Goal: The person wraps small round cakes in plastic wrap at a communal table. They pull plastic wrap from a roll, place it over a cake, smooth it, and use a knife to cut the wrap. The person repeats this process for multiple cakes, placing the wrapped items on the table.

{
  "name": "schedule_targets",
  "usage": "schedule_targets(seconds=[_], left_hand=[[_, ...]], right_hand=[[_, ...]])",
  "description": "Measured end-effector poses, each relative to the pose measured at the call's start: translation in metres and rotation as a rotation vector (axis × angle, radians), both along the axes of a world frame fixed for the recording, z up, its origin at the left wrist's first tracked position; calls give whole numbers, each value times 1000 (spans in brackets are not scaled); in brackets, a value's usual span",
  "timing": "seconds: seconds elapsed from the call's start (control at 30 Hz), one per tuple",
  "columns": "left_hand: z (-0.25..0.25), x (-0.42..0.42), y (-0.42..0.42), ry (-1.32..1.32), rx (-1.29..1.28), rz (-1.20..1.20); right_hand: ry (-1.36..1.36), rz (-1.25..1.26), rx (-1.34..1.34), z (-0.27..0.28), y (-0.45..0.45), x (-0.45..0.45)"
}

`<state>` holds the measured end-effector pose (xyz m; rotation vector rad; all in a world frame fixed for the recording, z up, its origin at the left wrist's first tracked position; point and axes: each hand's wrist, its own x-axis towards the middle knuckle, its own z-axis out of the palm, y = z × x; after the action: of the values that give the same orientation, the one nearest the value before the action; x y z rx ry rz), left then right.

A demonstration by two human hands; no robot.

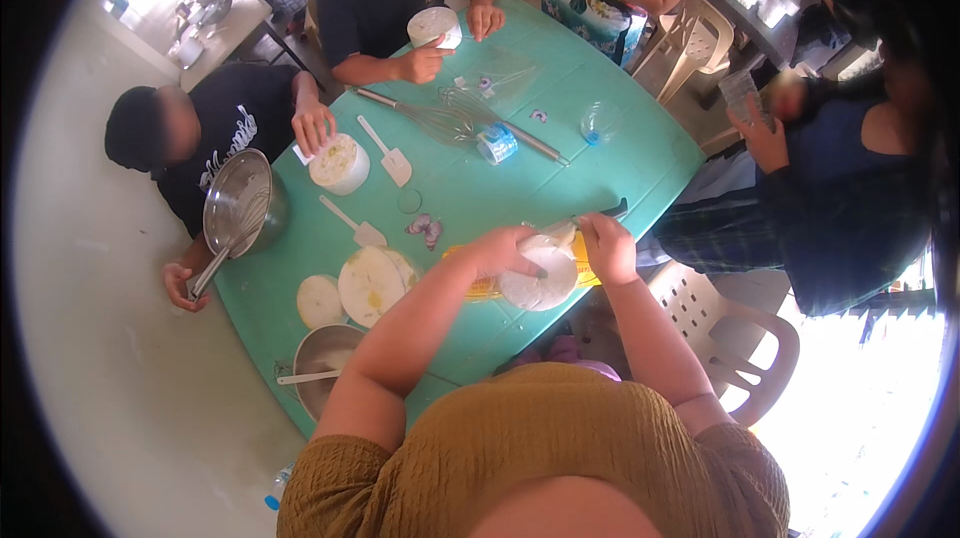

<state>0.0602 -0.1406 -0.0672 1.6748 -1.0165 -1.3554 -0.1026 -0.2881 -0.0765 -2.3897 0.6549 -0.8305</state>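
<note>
My left hand (510, 253) rests on a round white tub or block (538, 284), fingers spread over its upper side, thumb side toward me. At its right, my right hand (609, 247) has its fingers closed at the edge of a yellow printed packet or sheet (484, 287), near some clear wrap; what exactly it pinches is hidden. The yellow item lies under the round white thing. Just beyond my right hand a dark handle (616, 209), perhaps a knife's, points to the table's edge. Left of my left forearm are round white pieces with yellowish stains (369, 284).
The green table (517, 178) holds white spatulas (396, 167), wire whisks (442, 122), a butterfly cutout (425, 230), a blue-labelled container (496, 143) and a steel bowl (319, 358). Two people sit across and at left, handling white tubs. Another person stands right, beside a beige chair (694, 305).
</note>
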Motion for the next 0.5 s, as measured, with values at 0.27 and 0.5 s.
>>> schedule_targets(seconds=[0.27, 0.5], left_hand=[[-3, -3, 1, -82, 24, 35], [16, -29, 6, -440, -215, 5]], right_hand=[[597, 180, 391, 9, -8, 35], [384, 355, -110, -16, -11, 23]])
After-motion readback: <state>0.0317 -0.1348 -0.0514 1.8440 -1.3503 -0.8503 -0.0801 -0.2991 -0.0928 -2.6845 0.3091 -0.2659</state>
